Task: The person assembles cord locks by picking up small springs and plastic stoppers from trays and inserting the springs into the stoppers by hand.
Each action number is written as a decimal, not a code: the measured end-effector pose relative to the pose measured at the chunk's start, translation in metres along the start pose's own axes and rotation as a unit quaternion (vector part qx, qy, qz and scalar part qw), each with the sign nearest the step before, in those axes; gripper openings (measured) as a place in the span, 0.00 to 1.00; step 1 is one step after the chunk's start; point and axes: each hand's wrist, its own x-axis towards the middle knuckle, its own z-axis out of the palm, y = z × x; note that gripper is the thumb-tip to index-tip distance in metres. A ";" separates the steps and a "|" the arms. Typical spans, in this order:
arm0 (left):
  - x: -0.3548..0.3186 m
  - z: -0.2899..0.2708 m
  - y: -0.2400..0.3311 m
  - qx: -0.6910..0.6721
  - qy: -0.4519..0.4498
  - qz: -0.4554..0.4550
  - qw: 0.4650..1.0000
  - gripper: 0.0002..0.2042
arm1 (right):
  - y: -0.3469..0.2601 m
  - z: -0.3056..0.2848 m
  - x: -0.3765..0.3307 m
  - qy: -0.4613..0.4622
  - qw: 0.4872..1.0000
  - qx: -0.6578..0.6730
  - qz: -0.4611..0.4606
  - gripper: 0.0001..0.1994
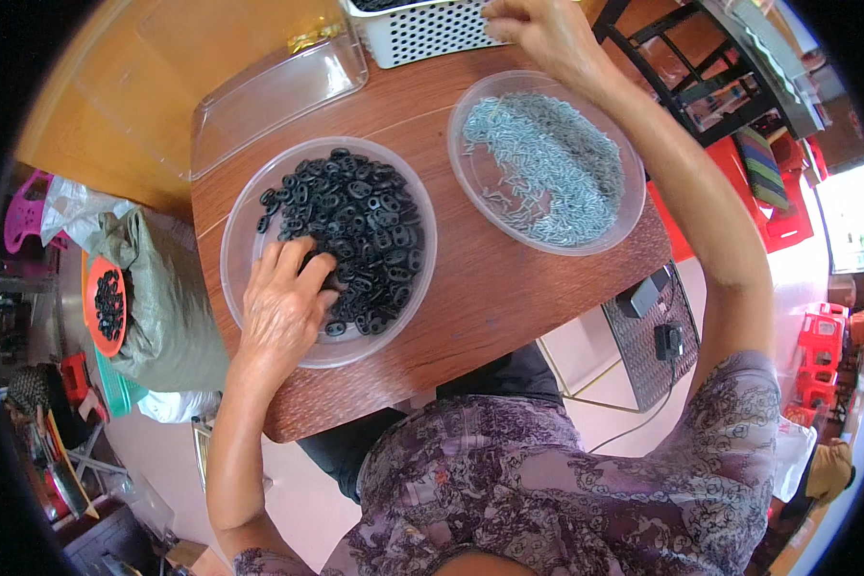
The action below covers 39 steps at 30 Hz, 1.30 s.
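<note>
Left hand point(283, 307) fingers curl into black rings point(355, 230); right hand point(538, 29) fingers rest on white basket point(422, 34)

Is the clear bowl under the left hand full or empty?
Partly full: black ring-shaped parts cover most of the clear bowl, bare plastic at its left rim.

— What's under my left hand point(280, 305)?
— Small black rings point(355, 235), heaped in a clear round bowl point(245, 216) on the table.
— And my right hand point(538, 29)?
— It rests on a white perforated basket point(422, 34), farther back.
</note>
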 end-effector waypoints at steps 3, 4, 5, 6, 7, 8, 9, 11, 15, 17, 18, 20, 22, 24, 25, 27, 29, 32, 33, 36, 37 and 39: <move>-0.007 -0.005 0.002 0.009 -0.014 -0.003 1.000 0.17 | -0.020 -0.014 -0.057 -0.062 0.986 0.100 0.120 0.08; -0.009 -0.005 0.003 0.015 0.004 0.001 1.000 0.16 | -0.025 -0.015 -0.070 -0.092 0.980 0.124 0.126 0.08; -0.010 -0.006 0.004 0.019 0.025 0.002 1.000 0.15 | -0.032 -0.013 -0.084 -0.086 0.981 0.129 0.116 0.08; -0.012 -0.006 0.005 0.022 0.021 0.004 1.000 0.15 | -0.039 -0.012 -0.097 -0.115 0.969 0.162 0.148 0.08; -0.013 -0.006 0.007 0.019 0.047 -0.007 0.999 0.15 | -0.042 -0.011 -0.105 -0.150 0.951 0.191 0.190 0.08; -0.014 -0.006 0.009 0.016 0.074 -0.018 0.997 0.14 | -0.044 -0.008 -0.109 -0.142 0.954 0.195 0.179 0.08; -0.016 -0.006 0.011 0.017 0.074 -0.018 0.997 0.14 | -0.045 -0.005 -0.112 -0.147 0.971 0.144 0.124 0.08; -0.019 -0.008 0.015 -0.043 0.085 -0.051 0.994 0.12 | -0.046 0.005 -0.113 -0.165 0.980 0.086 0.065 0.07; -0.024 -0.009 0.021 -0.072 0.113 -0.060 0.989 0.10 | -0.044 0.020 -0.113 -0.183 0.982 0.054 -0.002 0.04; -0.029 -0.010 0.022 -0.099 0.127 -0.082 0.984 0.08 | -0.043 0.025 -0.112 -0.200 0.979 0.027 -0.037 0.02; -0.032 -0.010 0.021 -0.096 0.126 -0.088 0.983 0.08 | -0.041 0.027 -0.111 -0.201 0.978 0.033 -0.041 0.02; -0.037 -0.010 0.019 -0.109 0.153 -0.101 0.977 0.08 | -0.041 0.030 -0.110 -0.191 0.978 0.008 -0.088 0.02; -0.041 -0.009 0.016 -0.092 0.162 -0.116 0.976 0.07 | -0.043 0.030 -0.109 -0.193 0.977 0.022 -0.086 0.02; -0.045 -0.007 0.014 -0.121 0.206 -0.106 0.965 0.08 | -0.047 0.031 -0.104 -0.192 0.977 0.025 -0.090 0.03; -0.046 -0.006 0.014 -0.124 0.224 -0.106 0.961 0.08 | -0.050 0.029 -0.104 -0.192 0.979 0.014 -0.071 0.03; -0.049 -0.004 0.016 -0.132 0.241 -0.115 0.955 0.08 | -0.057 0.025 -0.105 -0.192 0.980 0.002 -0.056 0.04; -0.051 -0.002 0.018 -0.150 0.263 -0.114 0.946 0.07 | -0.065 0.019 -0.108 -0.145 0.988 0.049 0.018 0.03; -0.053 -0.001 0.020 -0.156 0.252 -0.156 0.942 0.07 | -0.072 0.014 -0.109 -0.127 0.987 0.081 0.051 0.04; -0.053 -0.001 0.019 -0.161 0.263 -0.165 0.937 0.07 | -0.074 0.013 -0.109 -0.138 0.985 0.081 0.066 0.04; -0.052 -0.002 0.011 -0.135 0.273 -0.189 0.934 0.09 | -0.078 0.012 -0.110 -0.136 0.980 0.105 0.097 0.04; -0.050 -0.002 0.007 -0.128 0.267 -0.186 0.937 0.09 | -0.080 0.012 -0.110 -0.115 0.975 0.141 0.125 0.04; -0.048 -0.002 0.003 -0.088 0.254 -0.149 0.952 0.09 | -0.084 0.010 -0.112 -0.109 0.960 0.180 0.184 0.06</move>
